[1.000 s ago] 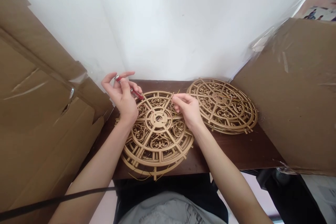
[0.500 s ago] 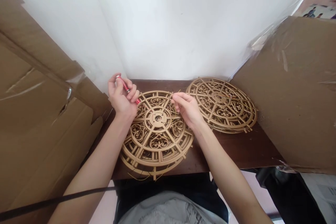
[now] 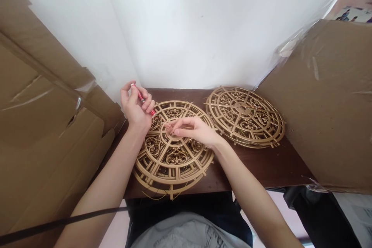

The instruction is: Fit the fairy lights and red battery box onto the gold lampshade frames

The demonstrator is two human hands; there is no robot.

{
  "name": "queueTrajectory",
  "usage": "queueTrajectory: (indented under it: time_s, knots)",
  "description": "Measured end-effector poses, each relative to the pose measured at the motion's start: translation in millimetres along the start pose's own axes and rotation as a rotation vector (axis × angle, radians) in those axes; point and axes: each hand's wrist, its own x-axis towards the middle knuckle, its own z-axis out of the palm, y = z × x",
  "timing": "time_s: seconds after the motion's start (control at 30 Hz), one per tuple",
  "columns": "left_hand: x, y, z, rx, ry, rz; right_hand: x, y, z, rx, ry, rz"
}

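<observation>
My left hand (image 3: 136, 104) is closed around a slim red pen-like tool (image 3: 141, 95) with silver-coloured end and collar. It rests at the upper left rim of a gold openwork disc (image 3: 176, 170), the top one of a stack, with scrollwork between its spokes and a round hub. Over that hub, my right hand (image 3: 193, 130) pinches a thin gold wire (image 3: 172, 128) between thumb and fingers. The fingers hide most of the hub. I cannot tell whether the wire passes through the disc.
A second stack of gold discs (image 3: 247, 124) lies to the right on the dark brown table (image 3: 261, 166). Cardboard stands on the left (image 3: 43, 116) and right (image 3: 325, 104), with a white wall (image 3: 197, 35) behind. A black strap (image 3: 61, 223) crosses the lower left.
My right hand has moved left and toward me, from the disc's upper right rim to its hub, with the wire in its pinch. My left hand has hardly moved.
</observation>
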Motion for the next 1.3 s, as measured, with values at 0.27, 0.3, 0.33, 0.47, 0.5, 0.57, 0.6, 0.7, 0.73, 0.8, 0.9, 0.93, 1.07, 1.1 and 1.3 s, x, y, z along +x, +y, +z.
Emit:
queueTrajectory:
  time_s: [0.27, 0.3, 0.33, 0.47, 0.5, 0.57, 0.6, 0.7, 0.73, 0.8, 0.9, 0.93, 1.07, 1.1, 1.3]
  knots:
    - [0.9, -0.4, -1.4, 0.033, 0.008, -0.003, -0.6, -1.4, -5.3, 0.004, 0.221, -0.078]
    - [1.1, -0.8, -1.9, 0.026, 0.005, -0.005, -0.9, -1.7, -6.4, -0.003, 0.217, -0.079]
    - [1.3, -1.2, -2.5, 0.02, 0.001, -0.004, -1.3, -2.1, -7.2, -0.009, 0.2, -0.078]
    - [2.0, -2.4, -4.1, 0.018, -0.015, 0.005, -2.4, -2.6, -5.8, 0.02, 0.055, -0.033]
    - [1.9, -2.3, -4.1, 0.02, -0.016, 0.004, -2.3, -2.3, -4.6, 0.041, 0.039, -0.022]
    - [1.6, -1.9, -3.3, 0.028, -0.002, -0.004, -1.7, -1.3, -1.9, 0.084, 0.044, -0.009]
    - [1.4, -1.5, -2.6, 0.031, 0.007, -0.008, -1.2, -0.9, -0.8, 0.099, 0.057, -0.005]
    - [0.7, -0.6, -1.1, 0.039, 0.023, -0.022, 0.2, -0.4, 1.1, 0.109, 0.092, 0.002]
    - [0.6, -0.5, -0.9, 0.039, 0.026, -0.025, 0.5, -0.4, 1.2, 0.107, 0.108, 0.001]
    - [0.4, -0.8, -1.1, 0.034, 0.023, -0.026, 1.2, 0.0, 0.7, 0.1, 0.139, 0.001]
    - [-0.8, -0.8, -0.7, 0.02, -0.017, -0.019, 2.7, 2.4, -0.8, 0.094, 0.175, 0.012]
    - [-1.4, -0.3, 0.2, 0.02, -0.038, -0.024, 3.2, 3.6, -1.2, 0.099, 0.186, 0.018]
    - [-4.9, 3.7, 6.3, 0.009, -0.193, -0.157, 4.5, 6.3, -0.9, 0.142, 0.212, 0.034]
    - [-5.8, 5.0, 7.2, -0.001, -0.253, -0.223, 4.5, 6.2, -0.4, 0.15, 0.214, 0.035]
    - [-15.0, 12.6, -3.2, -0.038, -0.816, -0.741, 5.9, 7.2, -0.9, 0.172, 0.31, -0.017]
